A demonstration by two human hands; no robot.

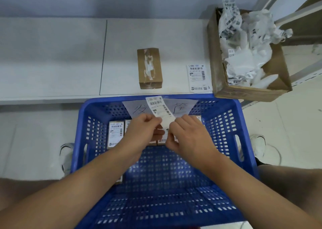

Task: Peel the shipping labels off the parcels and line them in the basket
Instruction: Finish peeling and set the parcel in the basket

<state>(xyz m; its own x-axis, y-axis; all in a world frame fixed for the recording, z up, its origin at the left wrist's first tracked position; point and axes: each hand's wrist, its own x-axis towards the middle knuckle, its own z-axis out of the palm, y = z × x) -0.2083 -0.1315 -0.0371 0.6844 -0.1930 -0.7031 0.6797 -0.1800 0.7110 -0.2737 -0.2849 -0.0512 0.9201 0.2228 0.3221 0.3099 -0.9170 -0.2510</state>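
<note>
The blue basket (244, 124) sits on the floor against the white surface (69, 54), within easy reach. A cardboard box (216, 57) at the right holds crumpled peeled backings, evidently for waste. One brown parcel (149, 68) waits on the surface; labelled parcels (115, 132) line the basket's far wall. Over them, the left hand (139, 129) and right hand (188, 134) pinch a shipping label (160, 106) at its lower end, fingers clamped on it, apparently separating it.
</note>
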